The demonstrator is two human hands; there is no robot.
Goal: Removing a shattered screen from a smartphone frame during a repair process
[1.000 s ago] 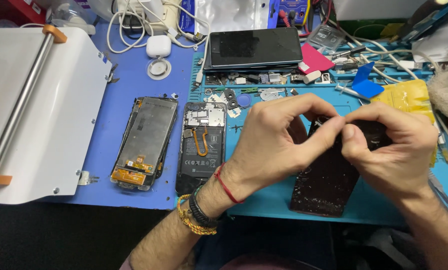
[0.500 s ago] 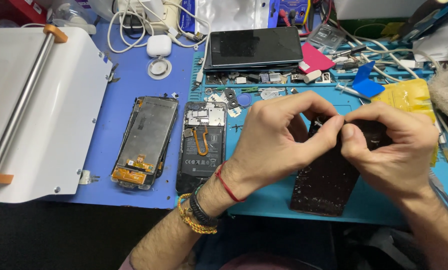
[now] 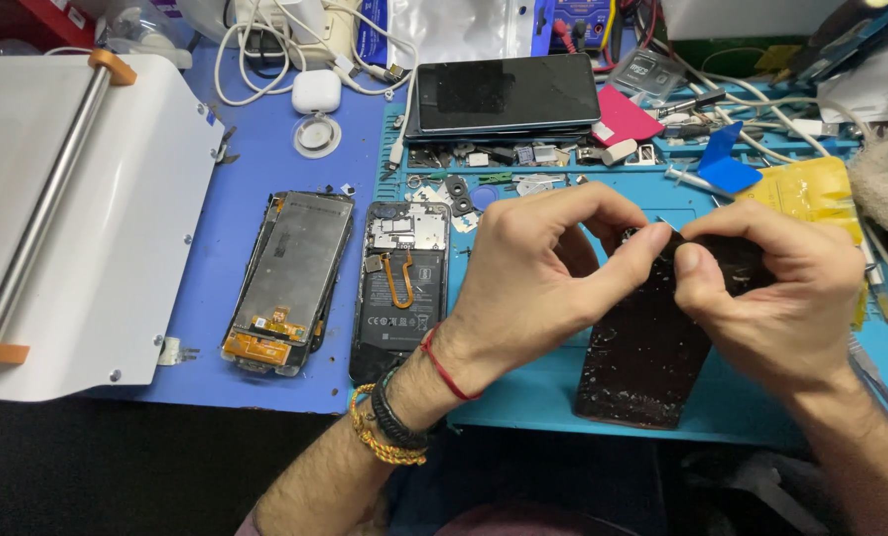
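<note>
From the head camera, both hands meet over the turquoise mat [image 3: 523, 392]: the left hand [image 3: 538, 273] and right hand [image 3: 771, 293] pinch the top edge of a cracked dark glass panel [image 3: 642, 367], fingertips curled tight on it, its lower end resting on the mat at about five o'clock from the opened phone body [image 3: 399, 288]. A detached screen assembly [image 3: 290, 278] lies at nine o'clock of that body. The step looks like picking at the panel's edge; continuing calls for a careful, steady pull.
</note>
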